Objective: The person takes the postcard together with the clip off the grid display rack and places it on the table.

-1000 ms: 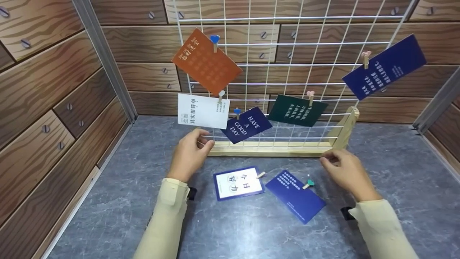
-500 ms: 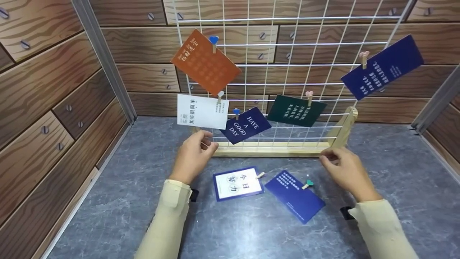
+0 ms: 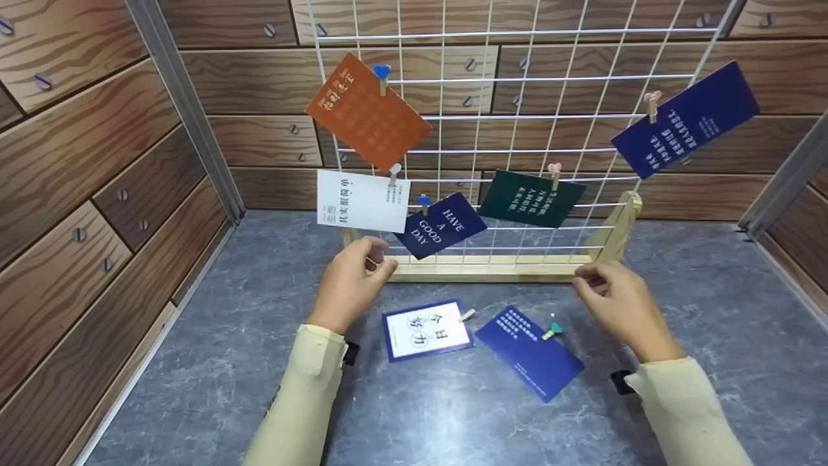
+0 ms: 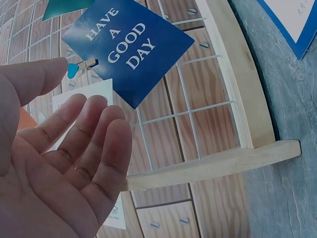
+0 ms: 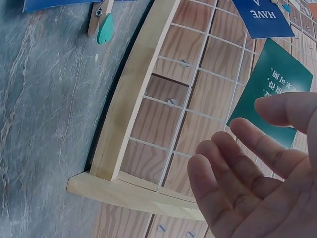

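Observation:
My left hand (image 3: 349, 281), fingers loosely bent and holding nothing, is near the left end of the rack's wooden base (image 3: 485, 268). Just above it hang a white card (image 3: 362, 202) and a navy card (image 3: 440, 226) reading "HAVE A GOOD DAY". At the base's right end is my right hand (image 3: 624, 307), also without anything in its relaxed fingers. The right wrist view shows a gap between thumb and fingertips, with the green card (image 5: 277, 89) behind. Small clothespins hold the cards on the white wire grid (image 3: 453, 118); an orange card (image 3: 369, 113) hangs upper left, a blue one (image 3: 689, 120) right.
On the grey marbled table (image 3: 414, 414) lie a blue-bordered white card (image 3: 427, 346) and a blue card (image 3: 530, 362), each with a clothespin. One clothespin (image 3: 552, 331) carries a green heart. Wood-patterned panels (image 3: 123, 155) enclose the back and sides.
My left hand has shifted slightly right along the base. My right hand keeps its place, and the cards have not been moved; the head view has drifted a little.

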A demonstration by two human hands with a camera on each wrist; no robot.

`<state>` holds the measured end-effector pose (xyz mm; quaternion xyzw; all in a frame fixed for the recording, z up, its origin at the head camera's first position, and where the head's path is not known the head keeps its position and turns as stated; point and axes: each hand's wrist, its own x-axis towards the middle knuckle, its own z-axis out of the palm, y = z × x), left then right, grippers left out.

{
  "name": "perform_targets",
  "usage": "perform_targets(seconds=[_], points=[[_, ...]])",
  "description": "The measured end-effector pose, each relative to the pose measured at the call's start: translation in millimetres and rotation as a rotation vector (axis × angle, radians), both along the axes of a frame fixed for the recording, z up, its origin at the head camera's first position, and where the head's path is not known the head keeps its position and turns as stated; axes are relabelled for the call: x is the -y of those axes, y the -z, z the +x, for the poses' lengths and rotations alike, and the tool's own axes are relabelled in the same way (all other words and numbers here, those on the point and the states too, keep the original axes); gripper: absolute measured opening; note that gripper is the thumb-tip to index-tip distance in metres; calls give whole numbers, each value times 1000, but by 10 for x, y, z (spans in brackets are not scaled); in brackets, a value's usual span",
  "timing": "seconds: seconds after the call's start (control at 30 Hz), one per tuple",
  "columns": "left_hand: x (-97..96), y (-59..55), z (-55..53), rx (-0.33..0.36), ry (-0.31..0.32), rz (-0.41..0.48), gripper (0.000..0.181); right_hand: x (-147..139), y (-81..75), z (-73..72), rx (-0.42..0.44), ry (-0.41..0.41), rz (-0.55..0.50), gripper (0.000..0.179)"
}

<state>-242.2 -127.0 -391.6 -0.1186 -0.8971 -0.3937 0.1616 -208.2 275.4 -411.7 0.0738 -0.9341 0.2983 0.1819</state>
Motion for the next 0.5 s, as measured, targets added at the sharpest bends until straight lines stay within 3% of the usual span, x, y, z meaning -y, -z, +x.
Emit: perform_targets(seconds=[0.5], points=[[-31,14,0,-23,15,-34,30,54,-2,13,-94,-12,-2,18]])
